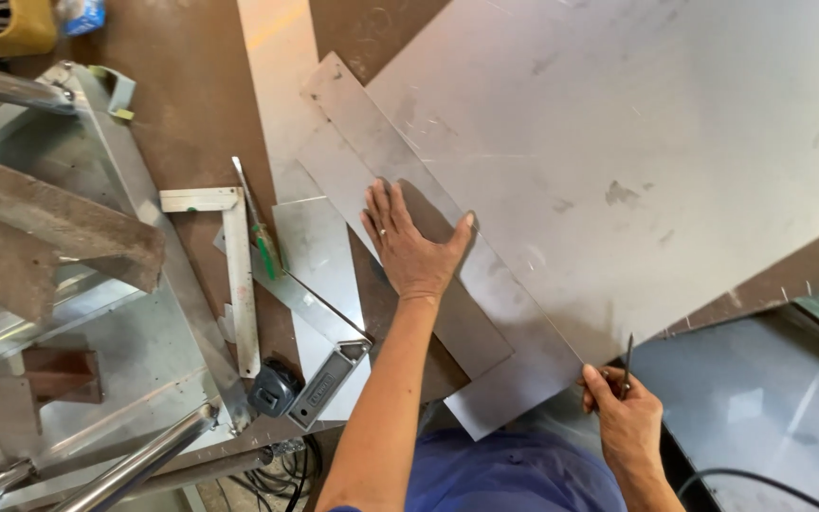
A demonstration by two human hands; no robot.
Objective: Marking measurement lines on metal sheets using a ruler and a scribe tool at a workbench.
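Note:
My left hand (409, 242) lies flat, fingers spread, pressing on a long narrow metal strip (523, 332) that rests along the edge of a big steel sheet (637, 142). My right hand (623, 412) holds a thin pointed scriber (627, 358) upright at the near end of the strip, its tip close to the sheet's edge. A ring shows on a finger of the left hand.
A steel try square (234, 275), a green-handled screwdriver (260, 237), a black tape measure (272, 391) and a short metal channel piece (329, 384) lie to the left. Steel frame parts and tubes (125, 465) crowd the far left. Another sheet (760, 417) lies at lower right.

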